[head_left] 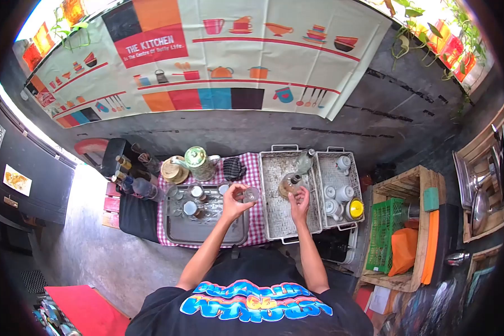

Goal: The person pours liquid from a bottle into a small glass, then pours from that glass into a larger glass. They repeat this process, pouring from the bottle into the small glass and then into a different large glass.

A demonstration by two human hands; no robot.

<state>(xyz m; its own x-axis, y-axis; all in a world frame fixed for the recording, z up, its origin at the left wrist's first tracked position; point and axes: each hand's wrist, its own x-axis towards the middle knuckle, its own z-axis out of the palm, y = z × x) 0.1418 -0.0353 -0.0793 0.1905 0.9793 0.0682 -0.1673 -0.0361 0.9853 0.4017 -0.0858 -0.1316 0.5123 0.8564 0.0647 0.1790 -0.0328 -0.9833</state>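
My left hand (234, 203) is closed on a small clear glass (251, 195), pinched between thumb and fingers above the right end of the grey tray (173, 234). Round-bodied and brownish, a glass bottle (289, 185) is gripped at its side by my right hand (300, 204), over the left white basket (271, 224). Another clear glass bottle (305, 161) stands at that basket's back right corner. On the tray are several small glasses and some white-lidded jars (191, 209).
A second white basket (340, 225) holds white-lidded containers and a yellow-lidded one (355, 209). Behind the tray stand a patterned jug (197, 162) and a dark cloth (233, 168). Bottles (144, 187) crowd the left. A wooden crate (400, 187) with a green basket (385, 235) stands right.
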